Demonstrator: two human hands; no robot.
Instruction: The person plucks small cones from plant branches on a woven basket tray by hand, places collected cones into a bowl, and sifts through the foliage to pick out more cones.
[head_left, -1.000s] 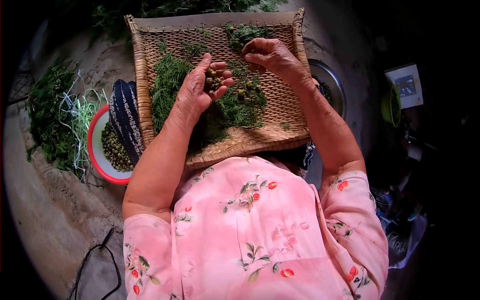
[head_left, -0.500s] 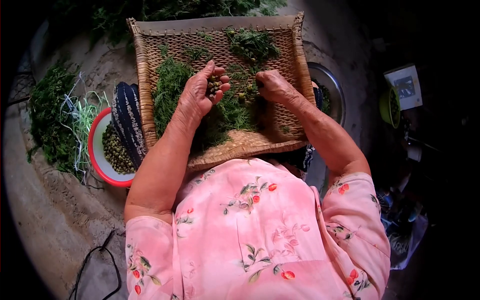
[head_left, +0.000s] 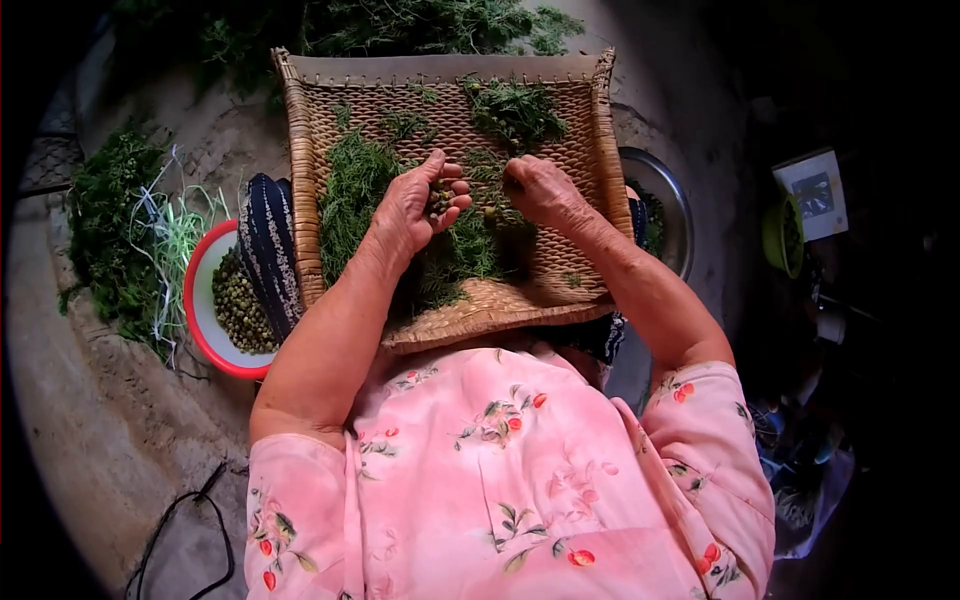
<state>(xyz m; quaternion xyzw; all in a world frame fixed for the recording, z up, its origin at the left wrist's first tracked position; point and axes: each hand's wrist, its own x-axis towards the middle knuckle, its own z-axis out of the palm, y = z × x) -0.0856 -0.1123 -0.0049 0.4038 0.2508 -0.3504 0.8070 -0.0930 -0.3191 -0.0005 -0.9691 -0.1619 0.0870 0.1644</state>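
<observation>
A woven wicker basket tray (head_left: 605,140) rests across my lap, with feathery green sprigs (head_left: 350,195) heaped on its left side and middle. My left hand (head_left: 405,215) is cupped palm up over the sprigs, its fingers curled around a small pile of round greenish fruits (head_left: 438,203). Just to the right, my right hand (head_left: 548,190) is closed in a pinch, knuckles up; whatever its fingertips hold is hidden. A few more round fruits lie among the sprigs between the hands. Another clump of sprigs (head_left: 515,110) lies near the tray's far edge.
On the left stands a red-rimmed white bowl (head_left: 213,345) containing many round fruits (head_left: 240,305). A metal basin (head_left: 688,225) with greenery is partly behind the tray on the right. Green branches (head_left: 110,210) and pale plastic strands (head_left: 180,240) lie left; a green bowl (head_left: 783,240) stands far right.
The view has shifted slightly, so the tray and both hands appear lower and a little to the right. My left hand stays cupped around the fruits; my right hand stays pinched.
</observation>
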